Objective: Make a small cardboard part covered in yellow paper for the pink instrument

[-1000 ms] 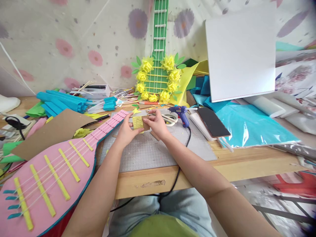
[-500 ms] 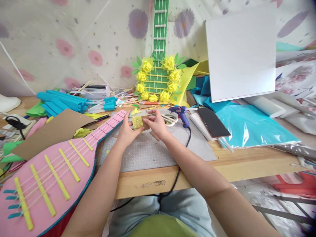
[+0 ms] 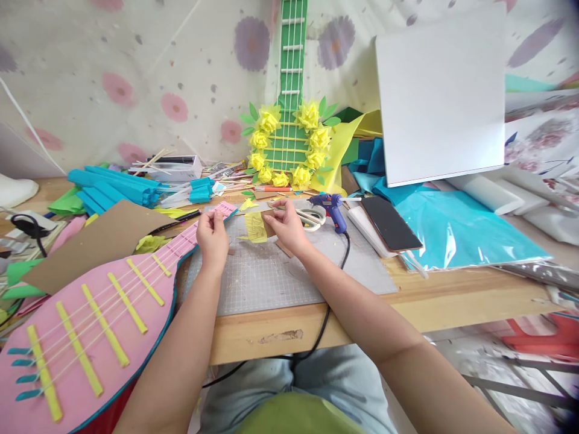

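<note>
My right hand (image 3: 288, 228) pinches a small piece of brown cardboard (image 3: 269, 224) over the cutting mat (image 3: 271, 283). A strip of yellow crepe paper (image 3: 256, 228) covers the cardboard's left part, its edge sticking out to the left. Apart from it, my left hand (image 3: 212, 240) is closed, fingertips together, in front of the neck of a pink paper guitar (image 3: 149, 301). Whatever those fingers may hold is too small to make out. White-handled scissors (image 3: 312, 218) lie just beyond my right hand, partly hidden by it.
A blue glue gun (image 3: 333, 211) rests at the mat's back right, its black cord running off the table front. Beyond it lies a dark phone (image 3: 389, 223). A green guitar with yellow paper flowers (image 3: 289, 144) stands behind. Brown cardboard (image 3: 104, 241) lies left.
My left hand has let go of the yellow-covered cardboard and moved left, its fingers closing. My right hand still holds the piece in nearly the same place.
</note>
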### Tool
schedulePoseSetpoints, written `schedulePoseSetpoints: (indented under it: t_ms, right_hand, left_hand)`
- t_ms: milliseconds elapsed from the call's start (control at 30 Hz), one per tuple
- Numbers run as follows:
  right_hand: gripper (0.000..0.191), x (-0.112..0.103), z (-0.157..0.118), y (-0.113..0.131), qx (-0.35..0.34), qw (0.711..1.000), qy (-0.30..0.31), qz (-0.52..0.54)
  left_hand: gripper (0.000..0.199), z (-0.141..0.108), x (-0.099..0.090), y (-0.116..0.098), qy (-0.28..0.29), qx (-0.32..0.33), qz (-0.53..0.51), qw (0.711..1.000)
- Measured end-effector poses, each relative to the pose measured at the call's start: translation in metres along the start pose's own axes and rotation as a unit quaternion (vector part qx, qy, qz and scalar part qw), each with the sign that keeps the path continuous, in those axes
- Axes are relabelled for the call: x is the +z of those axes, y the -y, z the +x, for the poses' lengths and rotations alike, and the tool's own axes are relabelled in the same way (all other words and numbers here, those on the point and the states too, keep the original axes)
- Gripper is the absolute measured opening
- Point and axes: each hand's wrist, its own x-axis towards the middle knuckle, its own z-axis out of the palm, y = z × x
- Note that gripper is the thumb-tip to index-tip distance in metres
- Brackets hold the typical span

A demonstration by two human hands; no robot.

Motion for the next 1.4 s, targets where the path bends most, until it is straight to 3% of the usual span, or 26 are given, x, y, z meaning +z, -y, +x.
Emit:
schedulePoseSetpoints:
  t_ms: [67, 267, 367, 500, 567, 667, 733, 800, 867, 967, 1200, 1300, 1400]
  right_hand:
    - [0.028, 0.0, -0.001, -0.001, -0.021, 1.0, -0.01, -0.015]
    - [0.025, 0.001, -0.001, -0.005, -0.06, 0.997, -0.02, -0.045]
    - [0.026, 0.001, -0.001, -0.008, -0.066, 0.997, -0.018, -0.043]
    - [0.026, 0.003, -0.004, -0.006, -0.068, 0.996, -0.001, -0.054]
    - [0.028, 0.003, -0.005, -0.001, -0.064, 0.995, 0.003, -0.074]
    - [0.029, -0.004, -0.006, 0.013, -0.073, 0.987, -0.012, -0.142]
    - [0.02, -0.015, -0.005, 0.024, -0.088, 0.966, -0.015, -0.244]
    - [0.009, -0.029, -0.005, 0.032, -0.07, 0.922, 0.008, -0.381]
    - [0.013, -0.042, -0.003, 0.035, -0.018, 0.868, 0.036, -0.494]
    - [0.019, -0.052, -0.001, 0.029, 0.003, 0.804, 0.077, -0.589]
    - [0.027, -0.052, 0.005, 0.017, -0.051, 0.759, 0.078, -0.645]
    - [0.03, -0.05, 0.006, 0.023, -0.024, 0.739, 0.107, -0.664]
    - [0.032, -0.046, 0.008, 0.029, 0.016, 0.738, 0.109, -0.666]
  left_hand:
    - [0.027, 0.001, -0.002, 0.001, 0.001, 0.002, 0.014, 1.0]
    - [0.032, -0.008, 0.002, -0.004, 0.095, 0.01, 0.008, 0.995]
    - [0.027, -0.014, 0.007, -0.006, 0.134, -0.019, -0.055, 0.989]
    - [0.039, -0.021, 0.014, -0.004, 0.192, -0.089, -0.131, 0.968]
    - [0.043, -0.022, 0.016, -0.002, 0.176, -0.104, -0.147, 0.968]
    - [0.044, -0.017, 0.013, 0.002, 0.108, -0.094, -0.145, 0.979]
    - [0.043, -0.012, 0.009, 0.003, 0.066, -0.08, -0.141, 0.984]
    - [0.041, -0.008, 0.005, 0.002, 0.037, -0.066, -0.134, 0.988]
    - [0.038, -0.007, 0.002, -0.001, 0.027, -0.05, -0.121, 0.991]
    - [0.036, -0.009, 0.002, -0.004, 0.044, -0.029, -0.106, 0.993]
    - [0.037, -0.013, 0.005, 0.002, 0.066, 0.0, -0.094, 0.993]
    - [0.039, -0.012, 0.005, 0.003, 0.081, 0.005, -0.092, 0.992]
    - [0.041, -0.013, 0.005, 0.0, 0.104, -0.008, -0.11, 0.988]
